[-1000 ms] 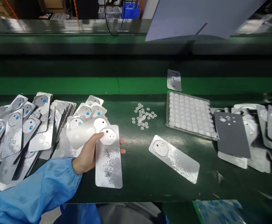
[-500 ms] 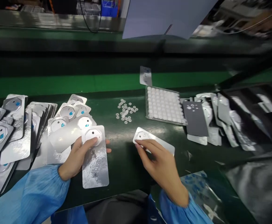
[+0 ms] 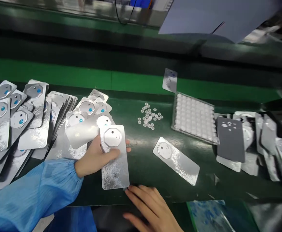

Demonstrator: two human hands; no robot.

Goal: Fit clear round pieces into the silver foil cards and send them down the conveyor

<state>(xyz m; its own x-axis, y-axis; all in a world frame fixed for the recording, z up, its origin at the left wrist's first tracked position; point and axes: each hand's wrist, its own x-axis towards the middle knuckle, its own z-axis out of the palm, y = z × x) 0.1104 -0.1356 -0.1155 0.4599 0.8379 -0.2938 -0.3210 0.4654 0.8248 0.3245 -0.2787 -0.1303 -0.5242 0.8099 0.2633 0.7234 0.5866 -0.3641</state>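
Note:
My left hand (image 3: 99, 158) grips a silver phone back cover (image 3: 114, 172), its thumb on the face below the octagonal camera area and its fingers behind. My right hand (image 3: 153, 206) lies low at the table's front edge with fingers stretched out. Its fingertips are at the lower right corner of that cover; whether they touch it I cannot tell. Another silver cover (image 3: 182, 162) lies slanted on the green table to the right. Beyond it is a scatter of small clear round pieces (image 3: 148, 116). Silver covers with blue marks (image 3: 86, 108) are piled just left of my left hand.
A clear tray (image 3: 196, 117) of white round pieces stands right of centre. Farther right, a dark grey cover (image 3: 230, 138) lies on silver ones. Many more covers (image 3: 35, 106) are heaped at the left. A bag with blue pieces (image 3: 208, 214) lies at the front right.
My right hand has let go of the slanted cover and moved down and left toward the table edge. My left hand still holds its cover. The view has shifted, moving things rightward.

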